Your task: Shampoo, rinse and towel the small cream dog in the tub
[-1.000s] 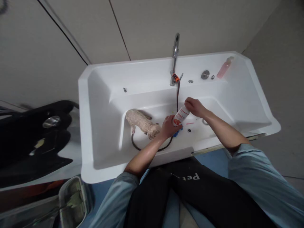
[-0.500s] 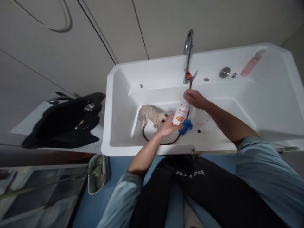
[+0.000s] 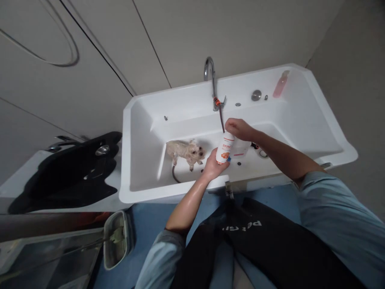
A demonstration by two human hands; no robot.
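A white bottle (image 3: 225, 148) with an orange picture and red lettering is tilted over the white tub (image 3: 126, 156). My left hand (image 3: 213, 165) is wrapped around its lower end. At the top, my right hand (image 3: 240, 127) is closed over the cap end, and the cap itself is hidden by the fingers. A small wet cream-coloured dog (image 3: 188, 152) stands in the tub, left of the bottle, with its face turned up. Part of a blue thing (image 3: 229, 159) shows just behind the bottle's base.
A chrome tap (image 3: 209, 70) with a dark hose (image 3: 221, 116) rises at the tub's back. A pink bottle (image 3: 280, 85) stands in the back right corner. To the left is a black basin (image 3: 66, 176); a grey bin (image 3: 107, 245) stands on the blue floor.
The view has swung, so the tub sits further left and tilted. The dog has lifted its head and shows more of its front. Both hands keep their hold on the bottle.
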